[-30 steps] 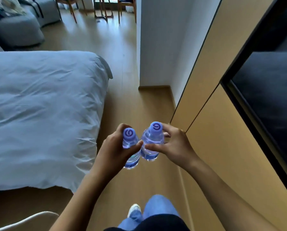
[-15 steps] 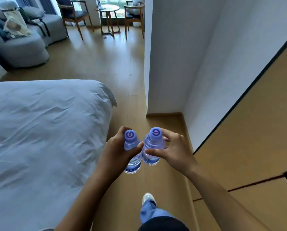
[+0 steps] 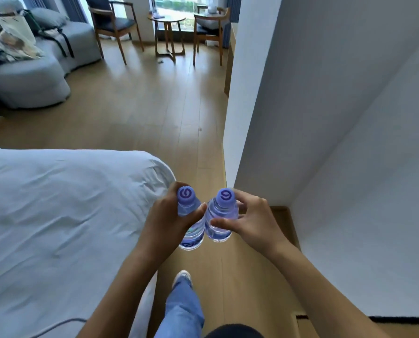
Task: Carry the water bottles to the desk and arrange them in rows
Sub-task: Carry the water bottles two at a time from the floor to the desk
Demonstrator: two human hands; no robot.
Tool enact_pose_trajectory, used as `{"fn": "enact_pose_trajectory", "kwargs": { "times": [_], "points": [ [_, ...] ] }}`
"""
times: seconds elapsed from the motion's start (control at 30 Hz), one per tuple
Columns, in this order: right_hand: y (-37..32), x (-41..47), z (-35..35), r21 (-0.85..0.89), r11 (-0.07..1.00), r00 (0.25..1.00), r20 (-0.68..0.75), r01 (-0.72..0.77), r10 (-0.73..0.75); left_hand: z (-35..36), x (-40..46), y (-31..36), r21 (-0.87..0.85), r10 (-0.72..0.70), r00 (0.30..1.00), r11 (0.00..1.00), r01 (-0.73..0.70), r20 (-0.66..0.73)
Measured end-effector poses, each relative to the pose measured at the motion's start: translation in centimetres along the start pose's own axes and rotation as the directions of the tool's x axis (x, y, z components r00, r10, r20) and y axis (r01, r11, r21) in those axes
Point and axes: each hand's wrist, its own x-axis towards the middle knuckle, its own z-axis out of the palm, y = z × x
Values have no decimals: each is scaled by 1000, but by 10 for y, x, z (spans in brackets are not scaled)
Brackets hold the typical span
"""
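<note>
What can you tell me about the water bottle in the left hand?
The left bottle is small, clear plastic, looks full, and has a purple cap with a darker swirl on top. It is held about upright in the air above the wooden floor. The left hand grips it, and its side seems to touch the right bottle.

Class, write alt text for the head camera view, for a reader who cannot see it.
A person walking on a wooden floor holds two small purple-capped water bottles upright, side by side: the left bottle in the left hand, the right bottle in the right hand. A white bed lies to the left, a white wall to the right.
</note>
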Motion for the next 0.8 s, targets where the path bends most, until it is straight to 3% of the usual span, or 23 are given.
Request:
{"fn": "enact_pose_trajectory", "kwargs": {
  "times": [0.2, 0.43, 0.8],
  "points": [
    [-3, 154, 18, 26, 998, 998, -43, -49, 50, -34, 153, -45, 44, 65, 995, 997, -68, 70],
    [20, 323, 19, 40, 996, 995, -62, -82, 84, -38, 321, -99, 37, 27, 997, 999, -30, 77],
    [66, 634, -22, -42, 999, 999, -42, 18, -19, -8, 617, -150, 51, 10, 1000, 999, -10, 13]
  ]
}}
